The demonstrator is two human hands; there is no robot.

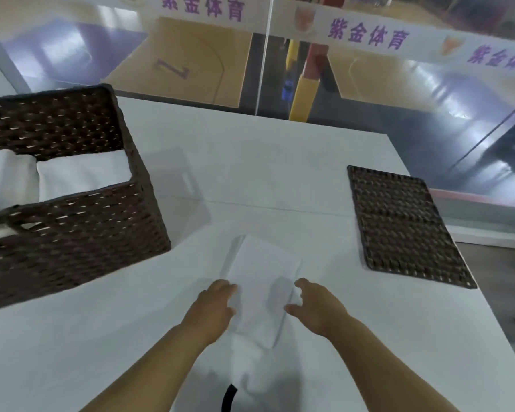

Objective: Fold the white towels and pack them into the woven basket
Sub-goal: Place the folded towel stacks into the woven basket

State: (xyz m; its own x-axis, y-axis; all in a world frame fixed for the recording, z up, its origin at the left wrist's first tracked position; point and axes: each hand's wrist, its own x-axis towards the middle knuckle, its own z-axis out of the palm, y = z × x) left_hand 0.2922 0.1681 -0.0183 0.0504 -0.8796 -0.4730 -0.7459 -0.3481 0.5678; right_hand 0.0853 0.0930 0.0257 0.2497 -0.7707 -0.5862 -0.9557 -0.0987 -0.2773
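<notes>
Both hands, left hand [217, 301] and right hand [315, 307], rest loosely open against the folded towel's [262, 281] sides.

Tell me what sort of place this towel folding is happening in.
Probably a sports hall, at a table beside a glass partition. Beyond it lies a marked court floor, and purple-lettered banners run along the glass.

We see soft, even indoor light, glare streaks on the glossy floor [446, 84] beyond, faint shadows on our white table [280, 162], wide-angle bending at edges, slight overall blur
</notes>
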